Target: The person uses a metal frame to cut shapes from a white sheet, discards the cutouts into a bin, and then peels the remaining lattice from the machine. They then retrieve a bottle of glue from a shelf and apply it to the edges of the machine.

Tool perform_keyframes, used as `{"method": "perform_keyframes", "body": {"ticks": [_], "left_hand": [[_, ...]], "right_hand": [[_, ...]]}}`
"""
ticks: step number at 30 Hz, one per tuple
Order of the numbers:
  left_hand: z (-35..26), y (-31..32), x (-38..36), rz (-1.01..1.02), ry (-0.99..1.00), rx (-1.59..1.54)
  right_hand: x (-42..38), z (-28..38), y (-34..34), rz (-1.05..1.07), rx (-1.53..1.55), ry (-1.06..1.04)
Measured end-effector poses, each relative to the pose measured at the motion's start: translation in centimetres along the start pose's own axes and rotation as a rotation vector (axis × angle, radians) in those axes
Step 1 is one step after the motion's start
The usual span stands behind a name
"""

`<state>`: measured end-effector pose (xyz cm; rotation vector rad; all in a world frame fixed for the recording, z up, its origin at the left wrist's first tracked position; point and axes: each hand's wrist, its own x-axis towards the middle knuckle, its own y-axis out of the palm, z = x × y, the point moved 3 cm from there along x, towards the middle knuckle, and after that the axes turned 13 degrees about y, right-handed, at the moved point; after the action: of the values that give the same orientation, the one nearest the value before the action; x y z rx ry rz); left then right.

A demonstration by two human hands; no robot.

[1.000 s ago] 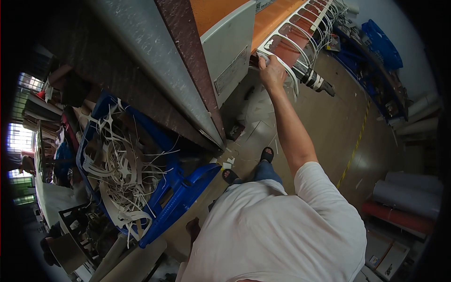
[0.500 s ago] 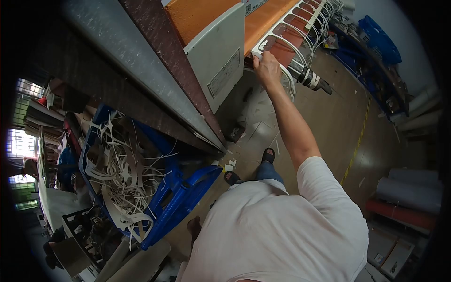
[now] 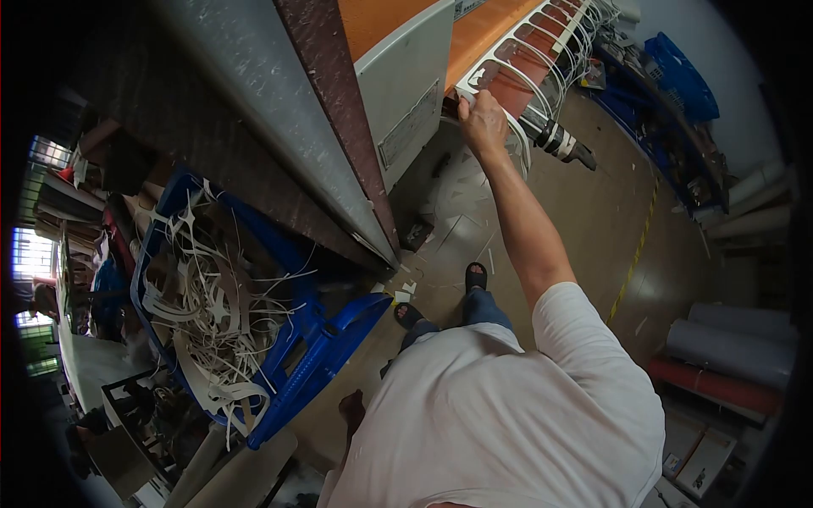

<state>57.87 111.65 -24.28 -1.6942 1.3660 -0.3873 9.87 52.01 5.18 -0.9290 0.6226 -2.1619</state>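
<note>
My right hand [image 3: 483, 121] reaches up to the near end of a white sheet with cut-out openings [image 3: 506, 48]. Its fingers are closed on the edge of that sheet, which lies over a reddish-brown surface along an orange machine [image 3: 483, 35]. Thin white strips [image 3: 518, 135] hang in loops from the sheet's right side, just beside the hand. Low on my left, in shadow, what appears to be my left hand [image 3: 351, 406] hangs by my white shirt; its fingers are too dark to make out.
A blue plastic basket [image 3: 292, 398] full of tangled white offcuts [image 3: 212, 296] stands at left. Close on that side rises a grey metal beam [image 3: 254, 93]. A black cylindrical part [image 3: 563, 146] juts out below the strips. Rolls of material [image 3: 728, 347] lie at right; scraps litter the floor.
My view has shifted slightly, so the basket appears a little further left and the beam further right. My right hand keeps its hold on the sheet's end.
</note>
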Motion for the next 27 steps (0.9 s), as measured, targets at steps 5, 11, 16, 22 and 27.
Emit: {"method": "perform_keyframes", "body": {"ticks": [5, 11, 16, 22, 27], "left_hand": [[-0.9, 0.6, 0.4, 0.011, 0.041, 0.007], [-5.7, 3.1, 0.6, 0.051, 0.101, 0.027], [-13.3, 7.7, 1.0, 0.121, 0.046, 0.027], [-21.6, 16.3, 4.2, 0.058, 0.265, -0.207], [-36.0, 20.0, 8.1, 0.248, 0.237, 0.115]], "right_hand": [[0.2, -1.5, 0.0, 0.067, 0.042, 0.073], [0.7, -5.6, -2.2, 0.261, 0.405, 0.302], [1.5, -11.2, -9.0, 0.744, 1.12, 0.686], [4.7, -19.7, -17.4, 0.819, 1.344, 0.693], [7.6, -26.8, -23.0, 0.746, 1.339, 0.766]]}}
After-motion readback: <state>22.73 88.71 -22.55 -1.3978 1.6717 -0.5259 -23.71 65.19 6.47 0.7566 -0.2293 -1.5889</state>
